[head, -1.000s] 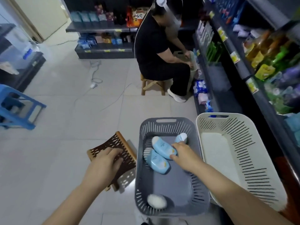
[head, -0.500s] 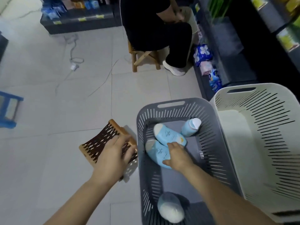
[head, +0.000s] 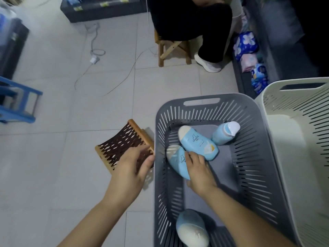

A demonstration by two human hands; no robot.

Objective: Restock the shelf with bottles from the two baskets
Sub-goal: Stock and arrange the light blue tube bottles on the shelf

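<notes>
A grey slatted basket [head: 252, 157] stands on the floor with several light blue bottles with white caps in it. My right hand [head: 198, 171] reaches into it, fingers closing around the lower of two overlapping bottles [head: 176, 162]. The upper bottle [head: 197, 142] lies across it. Another bottle [head: 225, 133] lies at the far side, and one [head: 191, 229] near the front wall. A white basket [head: 302, 139] stands to the right; I see no bottles in it. My left hand [head: 130, 173] rests on a small woven stool [head: 121, 142] left of the grey basket.
A person in black sits on a wooden stool [head: 171, 49] ahead. Dark shelving [head: 258, 56] with blue and pink packets runs along the right. A cable and plug [head: 94, 59] lie on the tiles. A blue stool [head: 16, 102] stands at the left.
The view has tilted down and moved closer to the baskets. My right hand has slid from the upper bottles down onto the lower one. My left hand stays on the woven stool.
</notes>
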